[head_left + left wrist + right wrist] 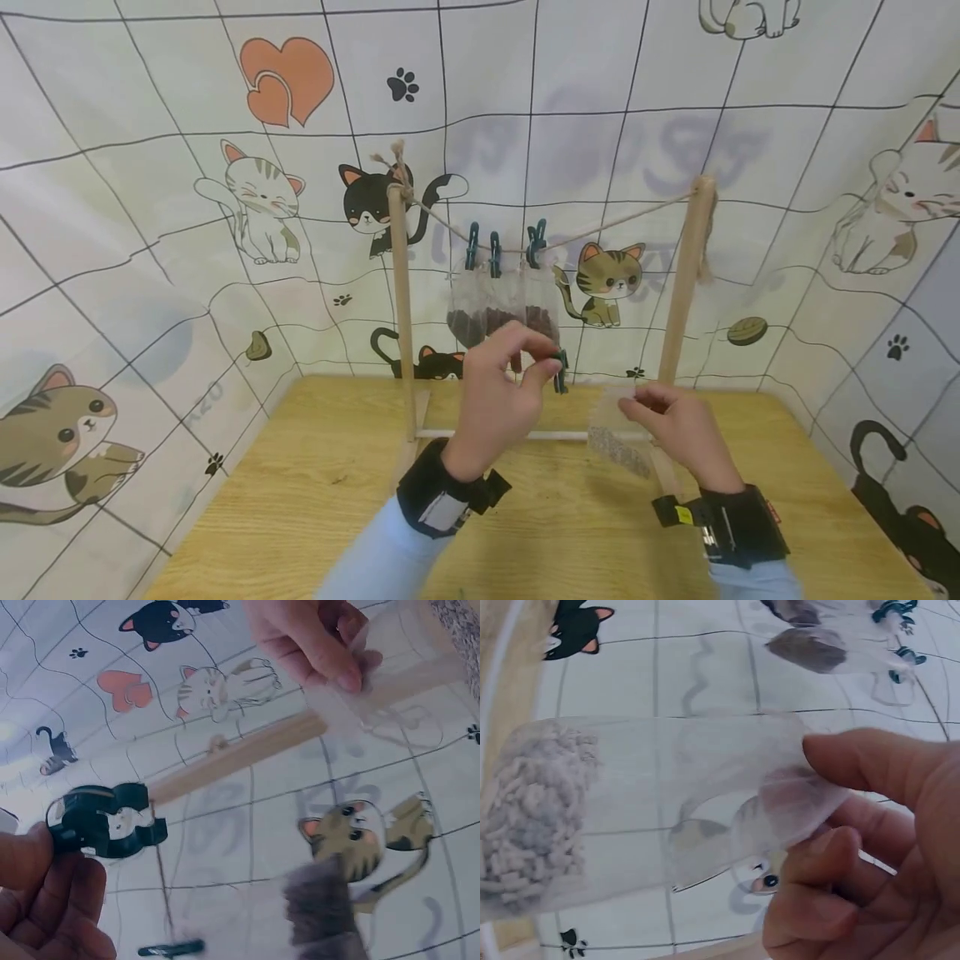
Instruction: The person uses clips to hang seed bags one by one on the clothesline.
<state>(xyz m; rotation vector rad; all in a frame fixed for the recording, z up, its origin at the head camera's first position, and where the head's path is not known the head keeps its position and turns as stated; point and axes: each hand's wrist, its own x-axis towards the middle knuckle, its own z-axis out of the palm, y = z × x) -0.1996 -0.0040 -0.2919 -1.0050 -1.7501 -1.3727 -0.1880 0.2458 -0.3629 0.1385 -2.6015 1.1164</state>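
My left hand (498, 404) pinches a dark green clothespin (105, 821) by its handle end, its jaws parted in the left wrist view. At the right, my right hand (682, 429) holds a clear plastic bag (618, 442) by its top corner between thumb and fingers. Small pale grey pellets (536, 817) fill the bag's lower end. Behind the left hand, a thin rope (626, 223) sags between two posts. Several clear bags (498, 292) with dark contents hang from it by green clothespins (495, 254); the left hand partly covers them.
The rope's wooden frame has a left post (402, 308), a right post (686, 283) and a low white crossbar (555, 435). It stands on a wood-grain table (315, 483). Cloth printed with cats (258, 200) and a grid surrounds the back and sides.
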